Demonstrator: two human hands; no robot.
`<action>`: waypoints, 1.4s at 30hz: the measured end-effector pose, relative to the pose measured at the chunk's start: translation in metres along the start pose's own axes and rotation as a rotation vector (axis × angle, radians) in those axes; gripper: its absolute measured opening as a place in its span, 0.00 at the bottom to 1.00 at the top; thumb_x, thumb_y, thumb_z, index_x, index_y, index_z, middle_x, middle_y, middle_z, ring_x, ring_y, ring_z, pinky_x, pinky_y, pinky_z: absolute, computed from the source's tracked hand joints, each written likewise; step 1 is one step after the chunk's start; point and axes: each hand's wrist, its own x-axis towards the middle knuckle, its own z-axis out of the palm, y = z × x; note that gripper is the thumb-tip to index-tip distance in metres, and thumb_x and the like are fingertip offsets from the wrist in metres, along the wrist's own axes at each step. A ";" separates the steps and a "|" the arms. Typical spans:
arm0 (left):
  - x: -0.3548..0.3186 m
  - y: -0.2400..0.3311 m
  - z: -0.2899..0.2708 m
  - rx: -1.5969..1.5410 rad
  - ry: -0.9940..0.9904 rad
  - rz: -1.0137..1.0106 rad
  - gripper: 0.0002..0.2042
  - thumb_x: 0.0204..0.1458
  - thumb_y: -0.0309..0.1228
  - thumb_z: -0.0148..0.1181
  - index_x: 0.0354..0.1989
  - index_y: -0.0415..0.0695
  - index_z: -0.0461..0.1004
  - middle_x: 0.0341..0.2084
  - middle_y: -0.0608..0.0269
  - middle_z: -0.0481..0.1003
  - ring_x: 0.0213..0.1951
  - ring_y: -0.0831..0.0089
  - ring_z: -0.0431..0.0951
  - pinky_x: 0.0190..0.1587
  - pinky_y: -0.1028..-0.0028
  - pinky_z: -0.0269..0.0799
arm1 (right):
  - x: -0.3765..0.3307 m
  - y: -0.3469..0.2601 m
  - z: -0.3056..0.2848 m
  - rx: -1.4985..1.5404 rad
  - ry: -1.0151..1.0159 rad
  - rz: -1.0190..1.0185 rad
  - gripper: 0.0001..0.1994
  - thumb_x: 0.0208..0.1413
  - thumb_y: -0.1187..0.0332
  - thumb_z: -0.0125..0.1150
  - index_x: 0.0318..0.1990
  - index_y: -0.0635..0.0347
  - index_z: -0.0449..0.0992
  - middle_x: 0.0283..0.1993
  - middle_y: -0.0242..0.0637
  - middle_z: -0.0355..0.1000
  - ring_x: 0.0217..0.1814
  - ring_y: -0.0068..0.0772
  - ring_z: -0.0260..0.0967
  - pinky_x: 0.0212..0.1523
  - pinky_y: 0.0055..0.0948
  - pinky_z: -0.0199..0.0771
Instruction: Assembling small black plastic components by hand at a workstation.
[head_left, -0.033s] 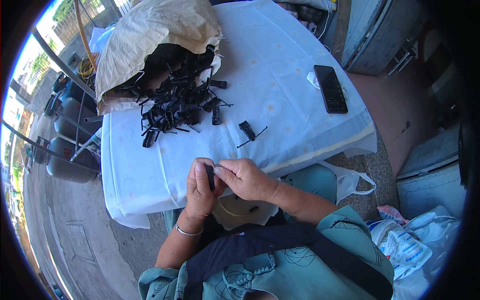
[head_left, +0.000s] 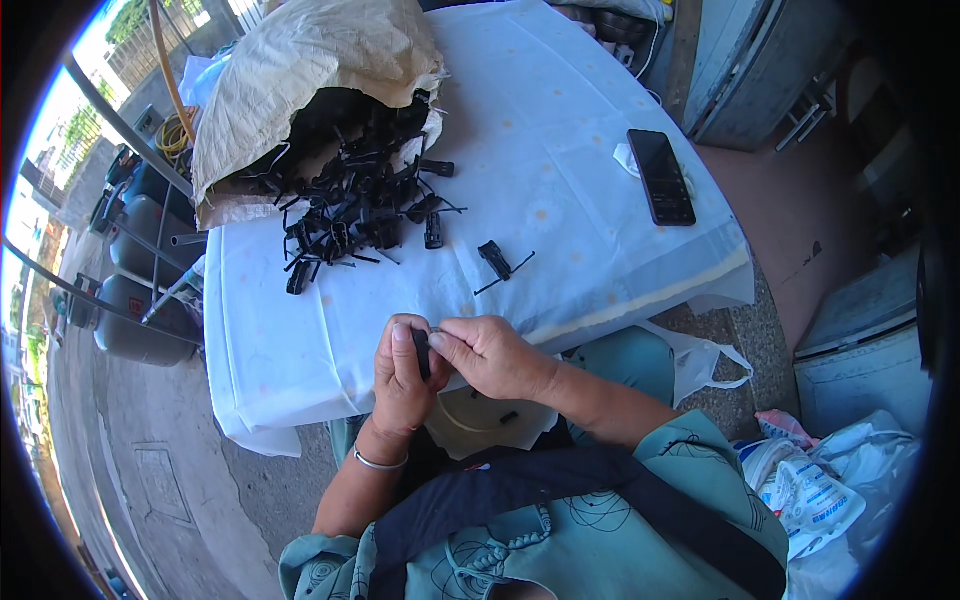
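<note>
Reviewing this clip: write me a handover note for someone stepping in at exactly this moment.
Left hand: holds a small black clip upright at the table edge.
Right hand: pinches the same clip from the right; both hands touch.
Clip pile: spilling from the open sack onto the white cloth.
One clip lies apart, nearer the hands.
Phone: right side of the table, untouched.
Bowl on the lap holds one small black piece.
Most of the pile remains unhandled.

A crumpled tan sack (head_left: 300,70) lies open at upper left. A dark-screened phone (head_left: 661,177) lies flat at upper right. White printed bags (head_left: 810,490) sit at lower right.
</note>
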 end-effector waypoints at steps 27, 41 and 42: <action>0.010 0.025 -0.001 0.628 -0.093 0.032 0.18 0.53 0.24 0.54 0.53 0.38 0.64 0.26 0.64 0.71 0.24 0.83 0.66 0.30 0.82 0.65 | -0.005 -0.007 -0.026 -0.261 0.139 -0.351 0.05 0.46 0.72 0.60 0.27 0.60 0.69 0.23 0.33 0.66 0.22 0.28 0.66 0.22 0.27 0.65; 0.007 0.008 -0.015 0.548 -0.140 0.181 0.20 0.53 0.19 0.51 0.55 0.39 0.63 0.36 0.64 0.70 0.31 0.83 0.66 0.36 0.84 0.64 | -0.003 -0.003 -0.024 -0.168 -0.004 -0.086 0.10 0.59 0.68 0.48 0.28 0.63 0.64 0.19 0.41 0.62 0.20 0.33 0.58 0.24 0.30 0.61; 0.008 0.009 -0.013 0.624 -0.153 0.265 0.20 0.52 0.19 0.51 0.55 0.38 0.63 0.36 0.62 0.70 0.32 0.80 0.67 0.37 0.82 0.64 | -0.002 -0.003 -0.022 -0.167 -0.004 -0.083 0.10 0.59 0.68 0.48 0.28 0.63 0.64 0.19 0.41 0.62 0.20 0.33 0.58 0.24 0.30 0.61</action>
